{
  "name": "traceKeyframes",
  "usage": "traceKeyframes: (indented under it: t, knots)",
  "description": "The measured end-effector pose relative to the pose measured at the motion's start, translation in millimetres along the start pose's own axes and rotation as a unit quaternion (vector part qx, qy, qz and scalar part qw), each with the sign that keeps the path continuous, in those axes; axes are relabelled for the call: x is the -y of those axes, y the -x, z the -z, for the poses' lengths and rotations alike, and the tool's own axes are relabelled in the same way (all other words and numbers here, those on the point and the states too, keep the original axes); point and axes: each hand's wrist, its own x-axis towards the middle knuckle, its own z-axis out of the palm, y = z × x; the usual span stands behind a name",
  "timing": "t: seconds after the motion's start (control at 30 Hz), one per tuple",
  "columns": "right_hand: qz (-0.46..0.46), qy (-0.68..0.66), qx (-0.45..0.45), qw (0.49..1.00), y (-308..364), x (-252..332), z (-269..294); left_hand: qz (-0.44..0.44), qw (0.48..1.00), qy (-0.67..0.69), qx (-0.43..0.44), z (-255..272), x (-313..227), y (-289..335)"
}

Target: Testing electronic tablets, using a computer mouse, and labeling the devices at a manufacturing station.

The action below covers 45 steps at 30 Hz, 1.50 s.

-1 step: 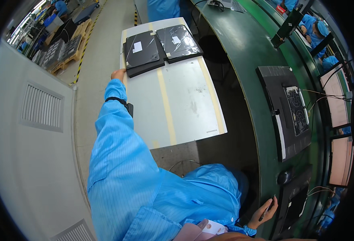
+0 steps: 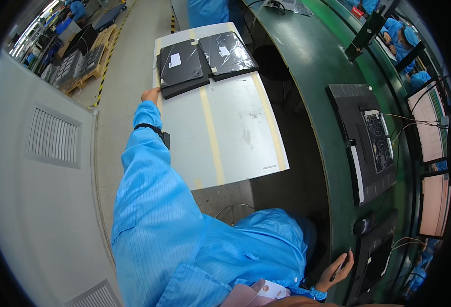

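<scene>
My left arm reaches out to the far left edge of a white tabletop (image 2: 235,117) crossed by yellow tape strips. There my left hand (image 2: 151,95) is closed on the edge, close to the near corner of a flat black slab (image 2: 187,71) with a film-wrapped top and a white label. Beside that slab lies a second film-wrapped black slab (image 2: 230,56). At the lower right, my right hand (image 2: 338,272) holds a slim black pen (image 2: 335,275) between its fingers, near the green bench's edge.
A long green bench (image 2: 307,66) runs along my right. On it lie a black device with two round fans (image 2: 361,148), a dark mouse (image 2: 362,225) and another black unit (image 2: 371,261). A grey vented cabinet (image 2: 56,179) stands on the left. Blue-clad people are farther off.
</scene>
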Motion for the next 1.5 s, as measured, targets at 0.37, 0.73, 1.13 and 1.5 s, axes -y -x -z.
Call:
traceKeyframes:
  t: [0.37, 0.73, 1.13, 1.5]
  knots:
    - [0.016, 0.009, -0.009, 1.0, 0, -1, 1, 0.021, 0.992, 0.025, 0.121, 23, -6, 27]
    - [0.007, 0.02, 0.011, 1.0, 0, -4, 1, -0.004, 0.998, 0.03, 0.056, 11, 1, 16]
    - [0.028, 0.025, -0.006, 0.999, -2, 5, 1, -0.062, 0.991, 0.005, 0.122, 22, 39, -15]
    - [0.046, -0.052, -0.082, 0.994, -13, 4, 13, -0.177, 0.961, -0.148, 0.155, 25, 74, -110]
